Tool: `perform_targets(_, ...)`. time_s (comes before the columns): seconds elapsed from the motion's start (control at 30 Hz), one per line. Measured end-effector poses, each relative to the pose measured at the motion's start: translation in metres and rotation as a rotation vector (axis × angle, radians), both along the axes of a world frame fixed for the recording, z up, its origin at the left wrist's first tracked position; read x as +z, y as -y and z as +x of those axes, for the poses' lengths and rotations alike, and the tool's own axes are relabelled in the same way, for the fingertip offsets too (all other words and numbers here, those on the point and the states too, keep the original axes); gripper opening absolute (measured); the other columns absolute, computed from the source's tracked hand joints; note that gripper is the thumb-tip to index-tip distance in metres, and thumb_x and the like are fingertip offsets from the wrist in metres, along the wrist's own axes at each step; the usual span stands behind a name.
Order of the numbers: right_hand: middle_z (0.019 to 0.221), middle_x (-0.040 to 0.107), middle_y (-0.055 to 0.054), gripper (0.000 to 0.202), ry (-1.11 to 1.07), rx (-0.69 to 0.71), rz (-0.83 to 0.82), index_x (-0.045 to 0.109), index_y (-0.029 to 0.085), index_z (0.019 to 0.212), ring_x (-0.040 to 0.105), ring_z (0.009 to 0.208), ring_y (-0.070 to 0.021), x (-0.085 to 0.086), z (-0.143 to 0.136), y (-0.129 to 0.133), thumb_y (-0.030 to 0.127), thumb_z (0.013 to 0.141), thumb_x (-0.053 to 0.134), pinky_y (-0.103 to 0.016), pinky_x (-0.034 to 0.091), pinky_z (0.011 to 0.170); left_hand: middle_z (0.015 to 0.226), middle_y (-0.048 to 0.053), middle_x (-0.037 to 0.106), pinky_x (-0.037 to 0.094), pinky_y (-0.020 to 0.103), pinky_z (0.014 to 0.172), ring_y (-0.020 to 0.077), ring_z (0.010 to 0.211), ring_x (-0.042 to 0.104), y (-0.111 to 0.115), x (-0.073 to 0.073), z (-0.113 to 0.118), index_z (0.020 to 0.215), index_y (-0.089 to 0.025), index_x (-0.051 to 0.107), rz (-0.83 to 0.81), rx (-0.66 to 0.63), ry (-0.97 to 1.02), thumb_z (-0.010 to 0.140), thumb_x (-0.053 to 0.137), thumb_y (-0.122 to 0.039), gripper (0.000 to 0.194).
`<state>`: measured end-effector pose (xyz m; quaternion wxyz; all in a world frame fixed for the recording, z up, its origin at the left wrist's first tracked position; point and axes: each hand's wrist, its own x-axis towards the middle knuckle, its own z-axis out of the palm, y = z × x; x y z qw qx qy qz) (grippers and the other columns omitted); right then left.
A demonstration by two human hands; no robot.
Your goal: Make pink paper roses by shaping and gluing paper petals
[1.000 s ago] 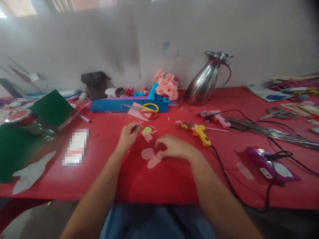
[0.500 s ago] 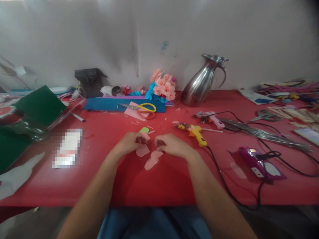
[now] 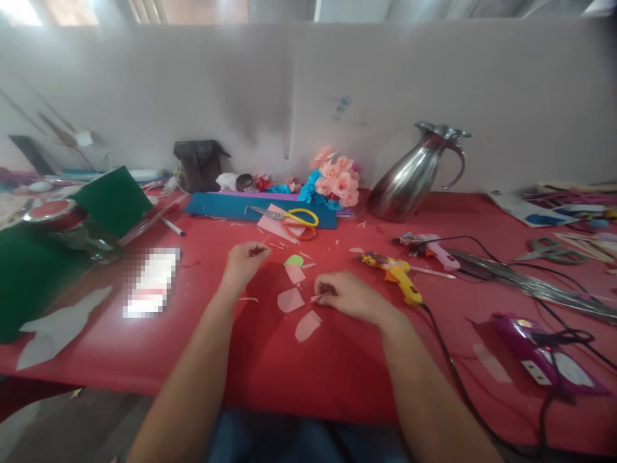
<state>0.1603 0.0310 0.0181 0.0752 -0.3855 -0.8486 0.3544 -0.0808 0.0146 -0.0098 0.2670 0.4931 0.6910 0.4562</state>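
Note:
My left hand [image 3: 247, 262] hovers over the red table [image 3: 270, 379], left of the paper pieces, with its fingertips pinched together; what they hold, if anything, is hidden. Between the thumb and fingers of my right hand [image 3: 344, 296] a small pink paper piece [image 3: 315, 299] pokes out. Between and below my hands lie a rounded pink paper petal [image 3: 290, 300] and another pink petal [image 3: 308, 326]. Farther back, a green paper piece [image 3: 294, 260] is partly under a pink paper piece [image 3: 295, 274]. A thin paper strip [image 3: 249, 299] rests near my left wrist.
Yellow-handled scissors [image 3: 289, 215] lie on pink paper and a blue sheet [image 3: 216, 207]. Paper flowers [image 3: 337, 180] and a metal jug [image 3: 409, 173] stand behind. To the right are a yellow glue gun [image 3: 398, 276], its cord and a purple power strip [image 3: 540, 350].
My left hand has moved left, off the pink pieces, and the hands are farther apart. The pink petals now lie uncovered and separate. The camera view has shifted.

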Motion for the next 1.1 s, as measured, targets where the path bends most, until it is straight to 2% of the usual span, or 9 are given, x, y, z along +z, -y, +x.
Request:
perform_targets(0.1, 0.080, 0.066, -0.002, 0.009, -0.045, -0.011, -0.010, 0.061, 0.020, 0.081, 0.060, 0.075, -0.0157, 0.002, -0.001, -0.002, 0.022, 0.080, 0.052, -0.025, 0.041, 0.065, 0.073, 0.003, 0.068, 0.043, 0.023, 0.061, 0.0147, 0.067, 0.059, 0.000, 0.000, 0.003, 0.076, -0.015, 0.068, -0.009, -0.026, 0.007, 0.069, 0.059, -0.037, 0.025)
perform_targets(0.27, 0.107, 0.059, -0.006, 0.019, -0.038, 0.006, 0.278, 0.061, 0.021, 0.097, 0.050, 0.102, -0.0208, 0.012, -0.007, 0.015, 0.021, 0.079, 0.055, -0.037, 0.037, 0.088, 0.078, 0.003, 0.070, 0.046, 0.025, 0.067, 0.0155, 0.071, 0.062, 0.000, -0.002, 0.015, 0.078, -0.019, 0.070, -0.031, -0.196, -0.107, 0.072, 0.057, -0.030, 0.018)
perform_targets(0.43, 0.096, 0.059, -0.006, 0.015, 0.013, 0.283, 0.405, 0.062, 0.021, 0.091, 0.049, 0.094, -0.0197, 0.014, -0.018, 0.070, 0.018, 0.082, 0.051, -0.038, 0.038, 0.088, 0.095, 0.002, 0.069, 0.046, 0.025, 0.080, 0.0156, 0.086, 0.061, 0.003, -0.004, 0.031, 0.089, -0.025, 0.071, 0.047, -0.417, -0.286, 0.075, 0.053, -0.018, 0.023)
perform_targets(0.5, 0.093, 0.059, -0.006, 0.015, 0.054, 0.305, 0.449, 0.061, 0.019, 0.088, 0.049, 0.093, -0.0194, 0.008, -0.016, 0.084, 0.014, 0.083, 0.048, -0.038, 0.040, 0.086, 0.101, 0.001, 0.067, 0.045, 0.024, 0.083, 0.0149, 0.090, 0.060, 0.005, -0.006, 0.035, 0.092, -0.026, 0.070, 0.054, -0.473, -0.327, 0.075, 0.052, -0.016, 0.026)
perform_targets(0.67, 0.094, 0.060, -0.006, 0.021, 0.072, 0.191, 0.509, 0.060, 0.018, 0.089, 0.049, 0.096, -0.0196, -0.007, 0.008, 0.080, 0.007, 0.080, 0.045, -0.039, 0.041, 0.087, 0.096, 0.002, 0.066, 0.045, 0.023, 0.079, 0.0145, 0.083, 0.061, 0.007, -0.004, 0.032, 0.081, -0.024, 0.071, -0.029, -0.456, -0.439, 0.077, 0.050, -0.017, 0.021)
perform_targets(0.8, 0.101, 0.060, -0.006, 0.023, -0.014, 0.016, 0.517, 0.060, 0.021, 0.094, 0.051, 0.100, -0.0199, -0.011, 0.025, 0.074, 0.010, 0.083, 0.044, -0.040, 0.041, 0.090, 0.089, 0.005, 0.065, 0.045, 0.027, 0.071, 0.0176, 0.077, 0.060, 0.007, -0.001, 0.026, 0.080, -0.021, 0.070, -0.121, -0.288, -0.563, 0.077, 0.051, -0.021, 0.019)
perform_targets(0.87, 0.102, 0.060, -0.007, 0.021, -0.024, -0.104, 0.512, 0.059, 0.021, 0.095, 0.052, 0.099, -0.0203, -0.014, 0.030, 0.073, 0.013, 0.083, 0.045, -0.040, 0.041, 0.089, 0.090, 0.006, 0.065, 0.045, 0.027, 0.070, 0.0174, 0.077, 0.059, 0.007, 0.001, 0.026, 0.081, -0.020, 0.069, -0.101, -0.246, -0.549, 0.077, 0.052, -0.022, 0.019)
perform_targets(1.0, 0.101, 0.060, -0.007, 0.020, 0.023, -0.243, 0.468, 0.058, 0.020, 0.100, 0.053, 0.096, -0.0211, -0.016, 0.030, 0.073, 0.018, 0.083, 0.047, -0.040, 0.043, 0.087, 0.089, 0.004, 0.066, 0.044, 0.025, 0.070, 0.0157, 0.078, 0.059, 0.010, 0.005, 0.031, 0.083, -0.021, 0.070, -0.032, -0.423, -0.378, 0.074, 0.055, -0.026, 0.018)
perform_targets(1.1, 0.112, 0.057, -0.007, 0.028, 0.053, -0.133, 0.462, 0.056, 0.023, 0.110, 0.049, 0.104, -0.0229, -0.013, 0.020, 0.076, 0.027, 0.083, 0.051, -0.042, 0.040, 0.091, 0.082, 0.002, 0.067, 0.042, 0.024, 0.066, 0.0155, 0.074, 0.058, 0.014, 0.008, 0.034, 0.082, -0.021, 0.069, -0.091, -0.590, -0.301, 0.069, 0.059, -0.027, 0.018)
